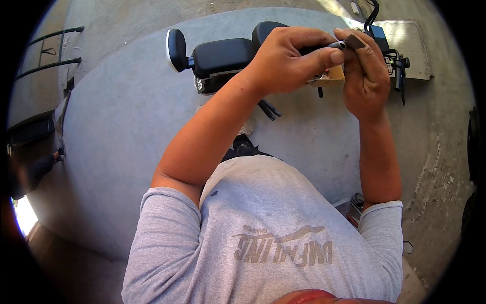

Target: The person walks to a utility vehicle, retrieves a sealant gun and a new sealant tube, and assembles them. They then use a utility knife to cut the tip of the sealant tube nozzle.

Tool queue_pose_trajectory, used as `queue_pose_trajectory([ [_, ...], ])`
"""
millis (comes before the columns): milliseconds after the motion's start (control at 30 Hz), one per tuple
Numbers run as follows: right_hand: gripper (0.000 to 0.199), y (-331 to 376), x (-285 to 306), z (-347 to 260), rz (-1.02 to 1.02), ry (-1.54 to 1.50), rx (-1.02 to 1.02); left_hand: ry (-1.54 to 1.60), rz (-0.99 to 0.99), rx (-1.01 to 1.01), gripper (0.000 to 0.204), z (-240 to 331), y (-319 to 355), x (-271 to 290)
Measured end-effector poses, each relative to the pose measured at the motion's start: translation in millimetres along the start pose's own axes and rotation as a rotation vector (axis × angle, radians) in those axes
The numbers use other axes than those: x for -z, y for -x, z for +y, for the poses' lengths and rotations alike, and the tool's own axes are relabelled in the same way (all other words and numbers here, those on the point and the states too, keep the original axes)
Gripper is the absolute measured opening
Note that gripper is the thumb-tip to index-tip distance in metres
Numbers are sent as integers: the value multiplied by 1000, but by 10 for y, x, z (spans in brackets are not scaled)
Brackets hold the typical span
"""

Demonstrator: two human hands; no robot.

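Observation:
Both my hands are raised close together over an electric scooter (223,54) with black padded seats. My left hand (288,58) is closed, thumb and fingers pinching a slim dark rod-like piece with a grey, hollow-looking end (336,45). Its other end is hidden inside the hand. Facing it, my right hand (365,76) is closed around a small flat brown piece (355,42), which lies against the fingers. The grey end almost meets this flat piece; I cannot tell whether they touch.
Beyond my right hand are the scooter's handlebar (400,68) and black cables (372,14). A flat pale board (412,45) lies behind them. At far left stands a black metal frame (50,53). A tray of tools (349,209) sits by my right elbow.

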State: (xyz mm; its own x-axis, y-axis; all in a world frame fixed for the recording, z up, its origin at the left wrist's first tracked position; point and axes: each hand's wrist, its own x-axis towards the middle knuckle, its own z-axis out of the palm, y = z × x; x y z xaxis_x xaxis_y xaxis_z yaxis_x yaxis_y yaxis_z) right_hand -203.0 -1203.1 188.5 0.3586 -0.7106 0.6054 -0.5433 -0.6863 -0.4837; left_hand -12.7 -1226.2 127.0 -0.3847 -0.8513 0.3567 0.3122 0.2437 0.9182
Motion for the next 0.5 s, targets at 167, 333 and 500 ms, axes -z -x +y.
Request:
queue_pose_trajectory([
  [167, 26, -13, 1, 15, 0, 18, 30, 11, -12, -1, 30, 5, -4, 15],
  [333, 26, -7, 3, 30, 4, 18, 29, 34, -16, -4, 30, -15, -12, 10],
  [500, 25, 1, -12, 53, 16, 18, 34, 34, -23, -6, 31, -28, -28, 13],
])
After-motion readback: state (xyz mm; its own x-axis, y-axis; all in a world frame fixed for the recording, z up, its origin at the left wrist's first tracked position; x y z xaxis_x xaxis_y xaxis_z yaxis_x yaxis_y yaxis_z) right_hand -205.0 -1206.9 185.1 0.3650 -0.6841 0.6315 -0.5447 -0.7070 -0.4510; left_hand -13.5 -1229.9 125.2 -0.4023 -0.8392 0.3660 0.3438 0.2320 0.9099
